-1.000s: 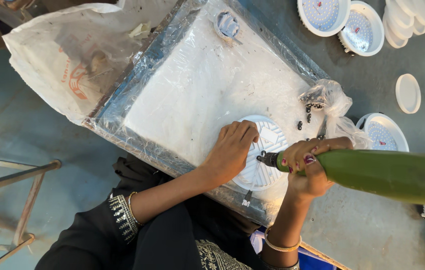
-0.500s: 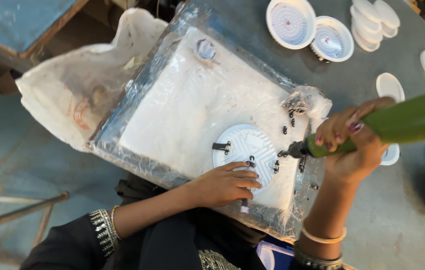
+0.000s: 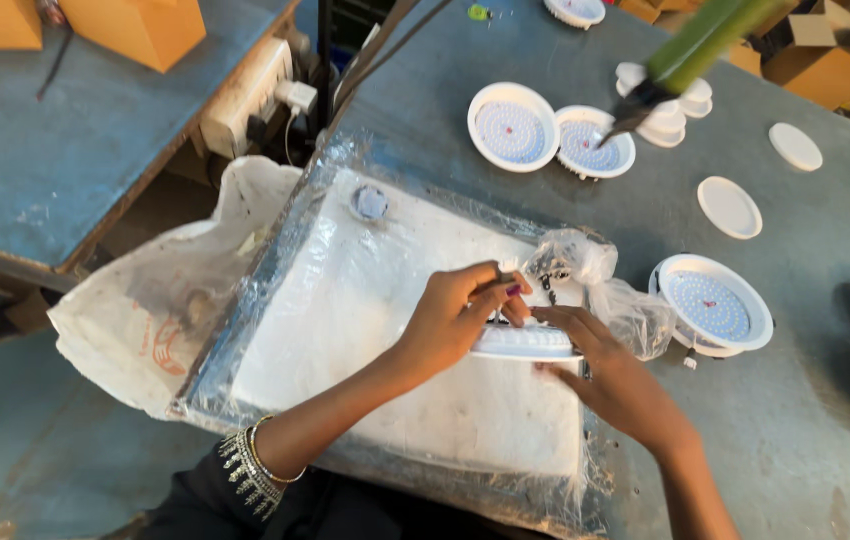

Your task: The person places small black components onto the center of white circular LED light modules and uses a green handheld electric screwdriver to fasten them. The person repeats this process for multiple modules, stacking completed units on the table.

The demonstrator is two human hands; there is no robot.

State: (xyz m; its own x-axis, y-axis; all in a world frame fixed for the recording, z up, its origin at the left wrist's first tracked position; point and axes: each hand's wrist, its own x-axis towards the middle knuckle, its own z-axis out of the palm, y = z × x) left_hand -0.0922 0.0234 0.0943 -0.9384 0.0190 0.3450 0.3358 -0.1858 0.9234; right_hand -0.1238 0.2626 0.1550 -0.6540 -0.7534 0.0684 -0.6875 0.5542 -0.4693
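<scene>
Your left hand [image 3: 460,315] gripped the round white lamp housing [image 3: 525,342] from above, its fingers [image 3: 510,290] curled closed over the rim. Your right hand [image 3: 610,375] cupped the same housing from below and the side, fingers closed on its edge. The housing was lifted and tilted just above the plastic-wrapped white pad [image 3: 395,330] on the grey worktop [image 3: 775,430]. A crumpled clear bag of small dark screws [image 3: 570,262] lay just beyond your fingers. A finished white lamp disc [image 3: 713,302] sat just right of the bag. A green screwdriver [image 3: 690,50] hung above the far discs.
</scene>
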